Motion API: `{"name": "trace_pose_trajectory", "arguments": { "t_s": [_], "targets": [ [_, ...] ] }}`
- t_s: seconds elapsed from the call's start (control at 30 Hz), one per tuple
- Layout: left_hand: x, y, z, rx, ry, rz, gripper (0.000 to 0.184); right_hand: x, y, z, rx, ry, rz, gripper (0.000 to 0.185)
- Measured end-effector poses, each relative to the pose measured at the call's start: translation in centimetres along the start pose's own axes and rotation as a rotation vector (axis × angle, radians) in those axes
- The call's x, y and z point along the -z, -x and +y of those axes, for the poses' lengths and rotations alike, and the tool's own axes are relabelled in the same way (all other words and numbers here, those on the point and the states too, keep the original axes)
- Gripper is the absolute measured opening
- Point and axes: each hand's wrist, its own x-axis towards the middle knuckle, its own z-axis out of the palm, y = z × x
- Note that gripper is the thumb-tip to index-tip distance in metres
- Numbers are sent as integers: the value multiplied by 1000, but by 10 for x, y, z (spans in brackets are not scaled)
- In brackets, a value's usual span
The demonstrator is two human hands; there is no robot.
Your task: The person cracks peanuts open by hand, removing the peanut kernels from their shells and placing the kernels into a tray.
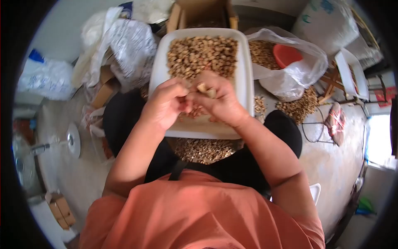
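Observation:
Over a white tray (247,99) both hands meet, fingertips almost touching. My right hand (217,97) is closed around a pale, split peanut shell (206,90) that sticks out between thumb and fingers. My left hand (166,101) is closed beside it, its fingertips pinched; whatever they hold is hidden. Unshelled peanuts (203,52) are heaped in the far half of the tray. Nearer to me, partly behind the hands, lie reddish peanut kernels (197,111).
Loose shells (205,150) cover the floor between the legs. At right, a clear plastic bag (286,83) holds more peanuts and a red bowl (287,55); shells (300,103) lie beside it. Stuffed bags (132,45) stand at left. A fan (74,140) is farther left.

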Motion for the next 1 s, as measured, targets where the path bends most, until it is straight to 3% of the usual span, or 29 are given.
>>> {"name": "trace_pose_trajectory", "arguments": {
  "t_s": [0.07,0.1,0.37,0.57,0.77,0.87,0.97,1.0],
  "targets": [
    [4,-2,1,5,24,-80,9,1,-1,4,56,37,1,8],
    [2,-4,-1,16,38,-56,8,-1,-1,2,-87,-86,51,7],
    [1,4,4,-68,36,6,10,7,-5,-6,-337,-198,26,5],
    [5,11,13,-54,-114,-44,14,9,-3,1,-43,2,-95,13],
    [3,13,14,-13,-143,-62,15,10,-1,-7,-240,-169,-139,7],
    [1,13,10,-5,-155,-65,14,13,0,-10,-172,-76,-205,6],
    [2,13,7,17,-126,-119,11,16,-2,-7,33,7,-258,5],
    [1,13,5,5,-109,-113,10,15,-1,-6,-4,-35,-228,5]
  ]
}}
